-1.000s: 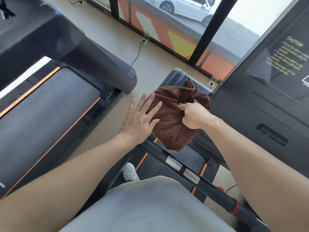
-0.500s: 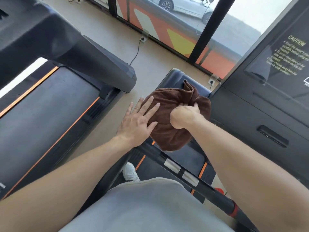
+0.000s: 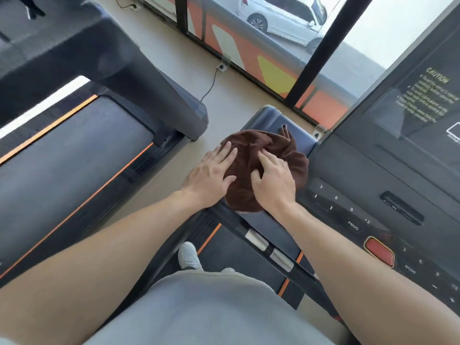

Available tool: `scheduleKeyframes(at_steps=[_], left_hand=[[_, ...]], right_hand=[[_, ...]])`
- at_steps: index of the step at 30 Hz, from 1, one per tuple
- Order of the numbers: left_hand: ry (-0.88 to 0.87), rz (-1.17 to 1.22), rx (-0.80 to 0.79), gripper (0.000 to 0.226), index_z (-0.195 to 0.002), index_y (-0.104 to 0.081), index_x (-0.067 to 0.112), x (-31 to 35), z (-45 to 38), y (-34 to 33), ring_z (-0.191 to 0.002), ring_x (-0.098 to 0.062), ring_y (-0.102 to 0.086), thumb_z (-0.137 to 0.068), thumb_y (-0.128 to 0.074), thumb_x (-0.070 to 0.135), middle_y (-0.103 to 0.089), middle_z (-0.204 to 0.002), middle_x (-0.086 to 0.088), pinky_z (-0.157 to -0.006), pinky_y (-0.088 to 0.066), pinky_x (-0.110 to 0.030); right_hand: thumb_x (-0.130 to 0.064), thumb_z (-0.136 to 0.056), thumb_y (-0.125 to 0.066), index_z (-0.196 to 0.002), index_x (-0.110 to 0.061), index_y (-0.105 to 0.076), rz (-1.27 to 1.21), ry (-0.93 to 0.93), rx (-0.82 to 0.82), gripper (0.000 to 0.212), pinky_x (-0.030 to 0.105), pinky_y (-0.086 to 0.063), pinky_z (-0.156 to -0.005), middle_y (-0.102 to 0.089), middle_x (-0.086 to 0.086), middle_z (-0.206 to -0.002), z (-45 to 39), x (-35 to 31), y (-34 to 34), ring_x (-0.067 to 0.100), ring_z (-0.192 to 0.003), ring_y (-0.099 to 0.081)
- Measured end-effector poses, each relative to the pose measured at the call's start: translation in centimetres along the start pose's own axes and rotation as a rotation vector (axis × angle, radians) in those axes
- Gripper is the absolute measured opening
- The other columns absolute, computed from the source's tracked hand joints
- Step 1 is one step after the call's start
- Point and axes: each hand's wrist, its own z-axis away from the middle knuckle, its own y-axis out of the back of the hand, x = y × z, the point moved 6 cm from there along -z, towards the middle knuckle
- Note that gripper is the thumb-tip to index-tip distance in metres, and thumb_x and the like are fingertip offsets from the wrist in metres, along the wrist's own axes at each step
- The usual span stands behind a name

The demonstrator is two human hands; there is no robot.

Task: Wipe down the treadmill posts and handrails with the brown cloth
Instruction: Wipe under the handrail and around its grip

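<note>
Cloth (image 3: pixel 251 170) (brown, bunched atop the handrail (image 3: pixel 271 220)) lies under a flat, relaxed left hand (image 3: pixel 211 175) while the right hand (image 3: pixel 272 181) pinches its folds; loosely gathered, it could slide off mid-wipe.

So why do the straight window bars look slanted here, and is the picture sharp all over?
Head view: the wide-angle lens fans straight lines outward, so the black window post leans; daylight through the glass washes the upper right pale; the caution label is soft and hard to read, the neighbouring treadmill's console at upper left is smeared, while both hands on the brown cloth stay fairly crisp.
</note>
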Motion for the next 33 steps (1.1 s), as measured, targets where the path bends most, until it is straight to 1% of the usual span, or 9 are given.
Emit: scheduleKeyframes(at_steps=[5, 8, 11, 14, 17, 21, 22, 27, 33], left_hand=[[0.224, 0.145, 0.028, 0.063, -0.154, -0.038, 0.024, -1.3, 4.0, 2.0, -0.135, -0.030, -0.050, -0.096, -0.057, 0.040, -0.049, -0.154, -0.004, -0.105, -0.045, -0.041], [0.413, 0.236, 0.018, 0.050, -0.116, -0.063, 0.022, -3.4, 8.0, 2.5, -0.100, -0.034, -0.066, -0.086, -0.054, 0.060, -0.071, -0.110, -0.009, -0.082, -0.055, -0.044], [0.531, 0.277, -0.033, 0.055, -0.102, -0.068, 0.029, -5.3, 13.4, 2.7, -0.087, -0.031, -0.069, -0.077, -0.052, 0.075, -0.073, -0.093, -0.005, -0.075, -0.057, -0.045], [0.573, 0.302, -0.055, 0.039, -0.101, -0.069, 0.048, -7.0, 18.9, 3.6, -0.079, -0.010, -0.069, -0.076, -0.057, 0.076, -0.073, -0.084, 0.016, -0.074, -0.058, -0.036], [0.582, 0.262, -0.133, 0.006, -0.090, -0.068, 0.060, -7.6, 22.4, 4.7, -0.075, 0.015, -0.061, -0.084, -0.069, 0.062, -0.063, -0.072, 0.038, -0.065, -0.046, -0.012], [0.682, 0.335, -0.090, 0.032, -0.077, -0.065, 0.018, -10.0, 22.6, 5.0, -0.070, -0.003, -0.063, -0.100, -0.059, 0.040, -0.068, -0.071, 0.020, -0.070, -0.048, -0.019], [0.704, 0.369, -0.090, 0.035, -0.081, -0.076, 0.025, -10.2, 21.8, 5.0, -0.077, -0.009, -0.066, -0.103, -0.052, 0.037, -0.073, -0.079, 0.013, -0.075, -0.050, -0.025], [0.673, 0.302, -0.117, 0.036, -0.091, -0.060, 0.027, -9.3, 15.8, 2.6, -0.096, -0.022, -0.058, -0.104, -0.037, 0.052, -0.066, -0.102, 0.001, -0.081, -0.042, -0.037], [0.553, 0.490, -0.195, 0.054, -0.117, -0.067, 0.028, -7.4, 11.0, 0.8, -0.117, -0.026, -0.059, -0.103, -0.021, 0.053, -0.069, -0.124, 0.000, -0.106, -0.043, -0.042]], right_hand=[[-0.045, -0.110, -0.036, -0.163, -0.031, -0.027, 0.098, 0.370, -0.216, 0.056, 0.043, -0.002, -0.130, -0.021, -0.014, -0.169, 0.0, -4.6, -4.1, 0.009, -0.159, -0.004], [-0.040, -0.111, -0.034, -0.154, -0.031, -0.047, 0.145, 0.564, -0.303, 0.045, 0.038, -0.004, -0.129, -0.042, -0.014, -0.160, 0.4, -8.7, -6.2, 0.010, -0.156, -0.022], [-0.032, -0.112, -0.037, -0.135, -0.031, -0.066, 0.072, 0.673, -0.401, 0.037, 0.032, -0.018, -0.124, -0.065, -0.015, -0.139, 2.7, -12.4, -8.4, 0.007, -0.138, -0.049], [-0.028, -0.109, -0.041, -0.126, -0.030, -0.069, 0.009, 0.783, -0.419, 0.033, 0.033, -0.029, -0.118, -0.073, -0.014, -0.123, 6.4, -14.5, -9.9, 0.008, -0.122, -0.061], [-0.029, -0.109, -0.041, -0.135, -0.026, -0.066, -0.045, 0.835, -0.488, 0.036, 0.032, -0.025, -0.120, -0.069, -0.010, -0.133, 9.6, -15.3, -11.4, 0.007, -0.130, -0.056], [-0.031, -0.110, -0.040, -0.137, -0.024, -0.065, -0.054, 0.843, -0.473, 0.038, 0.031, -0.025, -0.121, -0.067, -0.010, -0.138, 10.1, -15.1, -11.4, 0.006, -0.134, -0.053], [-0.034, -0.110, -0.040, -0.135, -0.024, -0.066, -0.027, 0.845, -0.441, 0.038, 0.030, -0.025, -0.119, -0.068, -0.010, -0.135, 9.6, -14.9, -11.1, 0.007, -0.132, -0.055], [-0.041, -0.110, -0.034, -0.116, -0.031, -0.073, 0.127, 0.727, -0.230, 0.042, 0.032, -0.023, -0.119, -0.072, -0.012, -0.119, 5.2, -12.4, -9.0, 0.013, -0.122, -0.059], [-0.039, -0.111, -0.028, -0.122, -0.031, -0.071, 0.296, 0.562, -0.142, 0.044, 0.036, -0.011, -0.125, -0.064, -0.013, -0.136, -1.7, -8.3, -6.6, 0.015, -0.140, -0.045]])
